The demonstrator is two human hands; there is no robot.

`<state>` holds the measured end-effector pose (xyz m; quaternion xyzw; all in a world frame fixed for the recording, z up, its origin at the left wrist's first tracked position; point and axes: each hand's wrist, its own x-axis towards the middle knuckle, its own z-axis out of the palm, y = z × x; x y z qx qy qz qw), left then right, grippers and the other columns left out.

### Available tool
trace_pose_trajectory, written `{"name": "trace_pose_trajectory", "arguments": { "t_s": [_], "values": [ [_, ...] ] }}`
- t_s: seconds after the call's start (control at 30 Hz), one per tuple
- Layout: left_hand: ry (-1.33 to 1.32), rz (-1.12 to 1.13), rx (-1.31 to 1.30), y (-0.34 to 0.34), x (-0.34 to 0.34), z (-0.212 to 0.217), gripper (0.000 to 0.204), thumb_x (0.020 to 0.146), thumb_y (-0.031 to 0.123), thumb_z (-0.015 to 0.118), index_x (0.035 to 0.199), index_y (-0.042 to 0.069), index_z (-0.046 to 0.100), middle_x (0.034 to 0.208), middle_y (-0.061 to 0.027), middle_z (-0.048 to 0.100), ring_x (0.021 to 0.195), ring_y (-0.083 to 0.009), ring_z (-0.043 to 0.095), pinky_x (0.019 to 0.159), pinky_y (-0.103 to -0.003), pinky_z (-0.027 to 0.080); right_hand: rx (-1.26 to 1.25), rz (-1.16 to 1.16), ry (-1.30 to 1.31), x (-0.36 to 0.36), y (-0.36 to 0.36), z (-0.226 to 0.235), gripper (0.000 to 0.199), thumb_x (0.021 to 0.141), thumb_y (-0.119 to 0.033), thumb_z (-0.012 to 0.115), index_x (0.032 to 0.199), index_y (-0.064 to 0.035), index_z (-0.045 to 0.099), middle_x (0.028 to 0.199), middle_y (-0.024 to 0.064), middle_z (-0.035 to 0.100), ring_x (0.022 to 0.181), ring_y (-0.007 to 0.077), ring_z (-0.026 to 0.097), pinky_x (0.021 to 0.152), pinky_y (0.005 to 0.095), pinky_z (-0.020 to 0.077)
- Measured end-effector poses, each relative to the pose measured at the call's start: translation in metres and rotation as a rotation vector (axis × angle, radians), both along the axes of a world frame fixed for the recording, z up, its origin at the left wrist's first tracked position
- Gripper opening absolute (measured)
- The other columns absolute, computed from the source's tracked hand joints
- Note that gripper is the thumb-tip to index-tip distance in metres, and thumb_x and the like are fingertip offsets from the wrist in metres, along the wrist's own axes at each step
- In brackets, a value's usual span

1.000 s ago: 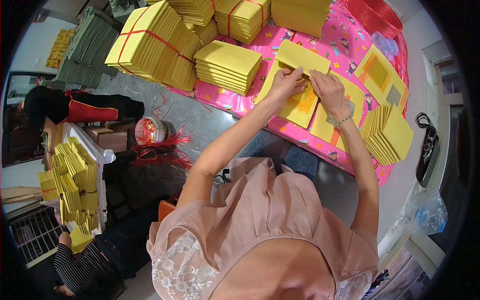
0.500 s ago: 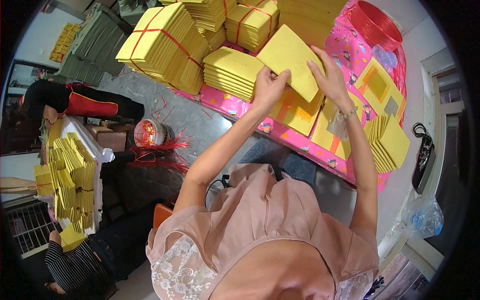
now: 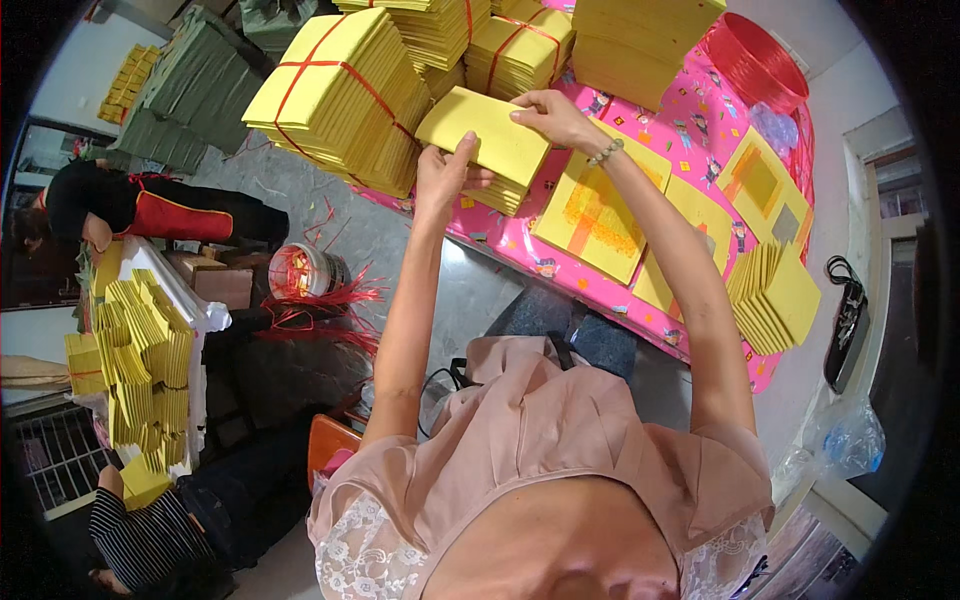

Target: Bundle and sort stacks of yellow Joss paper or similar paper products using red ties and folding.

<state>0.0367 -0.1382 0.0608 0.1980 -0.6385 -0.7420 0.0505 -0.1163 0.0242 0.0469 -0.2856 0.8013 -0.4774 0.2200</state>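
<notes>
Both hands are on a folded yellow paper bundle, which lies level over a low stack of similar bundles. My left hand grips its near left edge, thumb on top and fingers along the side. My right hand, with a beaded bracelet at the wrist, pinches its far right corner. To the right of the stack, yellow sheets with an orange printed patch lie flat. Farther right is another yellow sheet, partly covered by my right forearm.
Tall yellow bundles tied with red ribbon stand at the far left of the pink patterned table. A red ribbon roll sits far right, fanned yellow packets near right. Two people work at a side table; a bucket stands on the floor.
Both hands have moved left, taking the yellow bundle from above the printed sheets onto the low stack. It was tilted and is now laid level. The printed sheets are uncovered.
</notes>
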Motion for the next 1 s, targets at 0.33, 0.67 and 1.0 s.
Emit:
{"name": "trace_pose_trajectory", "arguments": {
  "t_s": [0.33,0.67,1.0],
  "values": [
    [0.112,0.117,0.026,0.004,0.003,-0.033,0.05,0.091,0.021,0.064,0.118,-0.007,0.031,0.078,-0.0179,0.067,0.055,-0.0173,0.065,0.049,-0.029,0.056,0.085,0.0,0.083,0.002,-0.009,-0.029,0.038,0.087,-0.032,0.064,0.111,-0.0034,0.066,0.102,0.0116,0.069,0.093,0.0215,0.065,0.08,0.0341,0.0497],
    [0.124,0.511,-0.394,0.017,0.009,-0.079,0.066,0.083,0.027,0.075,0.119,-0.01,0.035,0.082,-0.0128,0.063,0.067,-0.0163,0.06,0.056,-0.028,0.05,0.108,0.01,0.375,0.01,-0.01,-0.024,0.036,0.087,-0.031,0.064,0.109,-0.0025,0.063,0.109,0.0191,0.066,0.103,0.0334,0.063,0.089,0.0431,0.0486],
    [-0.309,0.334,0.453,0.011,0.008,-0.059,0.045,0.076,0.041,0.079,0.109,0.017,0.061,0.099,0.0039,0.061,0.076,-0.0111,0.052,0.07,-0.025,0.034,0.277,-0.025,0.362,0.01,-0.004,-0.021,0.043,0.083,-0.038,0.065,0.108,-0.0025,0.065,0.103,0.0175,0.068,0.1,0.0326,0.064,0.084,0.0421,0.0499]
  ]
}}
